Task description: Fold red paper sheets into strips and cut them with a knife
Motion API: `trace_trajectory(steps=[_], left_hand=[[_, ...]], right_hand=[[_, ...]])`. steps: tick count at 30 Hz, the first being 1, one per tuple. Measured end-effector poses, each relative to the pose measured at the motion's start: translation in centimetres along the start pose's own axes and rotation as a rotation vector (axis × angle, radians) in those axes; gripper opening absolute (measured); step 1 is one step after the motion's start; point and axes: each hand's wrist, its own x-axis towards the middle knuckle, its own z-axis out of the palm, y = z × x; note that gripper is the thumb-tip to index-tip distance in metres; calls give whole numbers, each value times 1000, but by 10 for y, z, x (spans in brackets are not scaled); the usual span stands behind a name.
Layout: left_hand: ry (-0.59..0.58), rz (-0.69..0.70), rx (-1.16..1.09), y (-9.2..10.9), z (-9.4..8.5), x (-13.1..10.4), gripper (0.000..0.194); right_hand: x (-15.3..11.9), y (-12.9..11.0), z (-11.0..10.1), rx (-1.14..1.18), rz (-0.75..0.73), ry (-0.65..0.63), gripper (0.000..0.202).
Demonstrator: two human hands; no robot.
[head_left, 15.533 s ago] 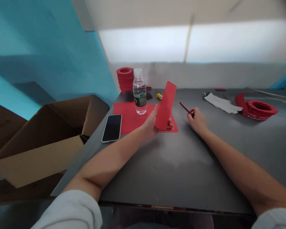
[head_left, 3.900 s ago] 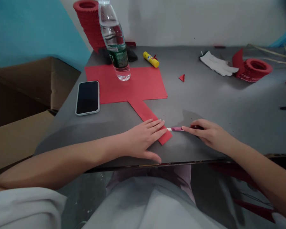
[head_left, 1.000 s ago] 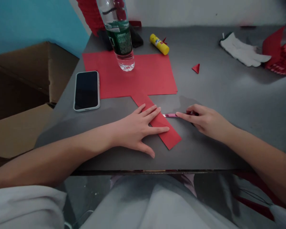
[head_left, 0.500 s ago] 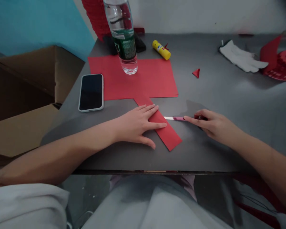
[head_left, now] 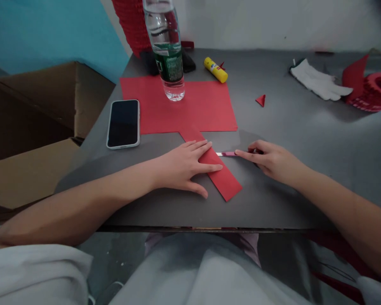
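Observation:
A folded strip of red paper (head_left: 227, 184) lies slantwise on the grey table, its far end meeting the larger red sheets. Flat across the strip, with fingers spread, rests my left hand (head_left: 187, 167). My right hand (head_left: 271, 161) grips a utility knife (head_left: 230, 154) with a pink body, the index finger stretched along its top. The knife's blade reaches the strip's right edge and its tip appears tucked under the fold. Most of the knife's handle is hidden in my palm.
Red sheets (head_left: 206, 106) carry a water bottle (head_left: 169, 63). A phone (head_left: 123, 124) lies left of them, a yellow glue stick (head_left: 216, 70) behind. A red scrap (head_left: 261, 100), a white glove (head_left: 319, 80) and a red roll (head_left: 376, 91) sit rightward. A cardboard box (head_left: 92, 97) stands left.
My right hand has moved left and slightly away from me, taking the knife further under the strip, so less blade shows. My left hand stays in place.

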Motion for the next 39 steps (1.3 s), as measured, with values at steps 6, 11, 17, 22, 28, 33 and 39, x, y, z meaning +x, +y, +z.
trace_trajectory(steps=[6, 11, 17, 22, 28, 33, 39], left_hand=[[4, 3, 0, 1, -1, 0, 75], [7, 2, 7, 1, -1, 0, 74], [10, 3, 18, 1, -1, 0, 73], [7, 3, 1, 0, -1, 0, 73], [12, 10, 0, 0, 0, 0, 72], [25, 12, 7, 0, 0, 1, 71], [7, 4, 26, 1, -2, 1, 70]], right_hand=[[6, 1, 3, -34, -53, 22, 48], [12, 1, 6, -9, -33, 4, 46], [4, -2, -1, -3, -11, -34, 51], [-8, -3, -7, -22, 17, -37, 51], [2, -3, -3, -43, -5, -39, 49], [13, -4, 2, -44, -25, -34, 48], [9, -5, 5, -64, -31, -10, 49]])
